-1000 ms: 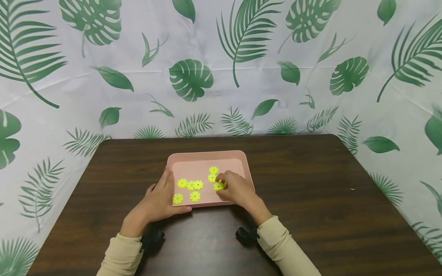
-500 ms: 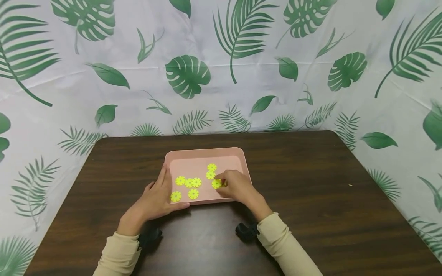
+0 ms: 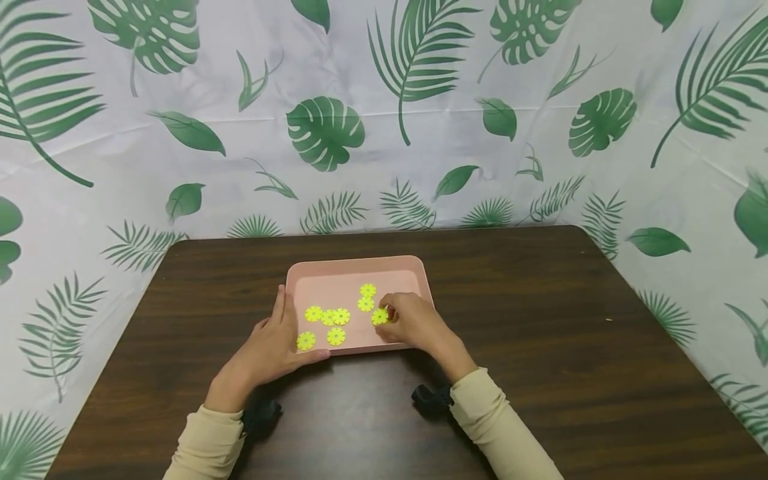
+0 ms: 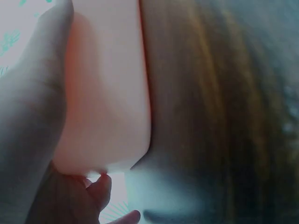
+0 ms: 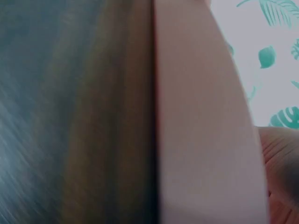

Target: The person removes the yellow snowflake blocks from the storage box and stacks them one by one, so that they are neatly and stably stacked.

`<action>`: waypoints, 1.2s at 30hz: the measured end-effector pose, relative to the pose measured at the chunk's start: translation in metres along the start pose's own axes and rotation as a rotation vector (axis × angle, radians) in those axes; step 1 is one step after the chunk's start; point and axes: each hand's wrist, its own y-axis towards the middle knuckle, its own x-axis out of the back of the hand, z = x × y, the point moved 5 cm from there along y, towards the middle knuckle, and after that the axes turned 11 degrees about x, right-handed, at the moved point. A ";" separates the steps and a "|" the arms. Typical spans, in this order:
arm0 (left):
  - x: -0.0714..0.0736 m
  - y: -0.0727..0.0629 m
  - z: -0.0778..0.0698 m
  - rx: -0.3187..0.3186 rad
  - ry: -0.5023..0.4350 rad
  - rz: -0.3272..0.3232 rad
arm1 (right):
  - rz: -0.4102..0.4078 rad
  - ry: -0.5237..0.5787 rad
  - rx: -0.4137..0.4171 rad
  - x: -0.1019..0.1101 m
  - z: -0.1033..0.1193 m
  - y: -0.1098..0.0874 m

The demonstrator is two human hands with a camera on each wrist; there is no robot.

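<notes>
A shallow pink tray (image 3: 336, 280) lies on the table, holding several yellow notched discs (image 3: 336, 336) shaped like flowers. My left hand (image 3: 267, 347) braces the tray's near left corner, fingers straight along the left side and thumb along the front edge. In the left wrist view the fingertips (image 4: 103, 186) touch the tray's side wall. Over the right part of the tray, my right hand (image 3: 417, 323) has thumb and fingers curled around one yellow disc (image 3: 380, 317), pinching it. The right wrist view shows the tray's front wall (image 5: 205, 121) and only part of the hand.
Dark wood table (image 3: 516, 300) surrounds the tray on every side. A white cloth with green leaves (image 3: 420, 67) hangs behind the table. A tiny pale scrap (image 3: 609, 320) lies at the right. Black wrist cameras (image 3: 431, 400) sit under both wrists.
The disc at my right fingertips has shifted slightly up and right, and a second disc glimpsed behind it is now hidden. My left hand stays at the tray corner. The head view tilted slightly.
</notes>
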 end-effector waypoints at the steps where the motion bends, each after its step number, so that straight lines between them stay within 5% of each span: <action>1: 0.000 0.000 0.000 0.004 -0.002 -0.001 | -0.011 -0.002 0.003 0.004 -0.001 -0.001; 10: -0.001 -0.002 0.002 0.001 0.006 -0.010 | -0.164 0.031 -0.036 0.051 -0.017 -0.016; 18: -0.002 0.000 0.003 -0.011 -0.004 -0.021 | -0.277 0.041 -0.162 0.093 -0.061 -0.041; 28: -0.001 0.001 0.001 -0.007 -0.017 -0.007 | -0.145 -0.020 -0.344 0.098 -0.123 -0.072; 36: -0.001 0.001 0.002 -0.009 -0.016 -0.010 | -0.069 0.001 -0.321 0.089 -0.138 -0.072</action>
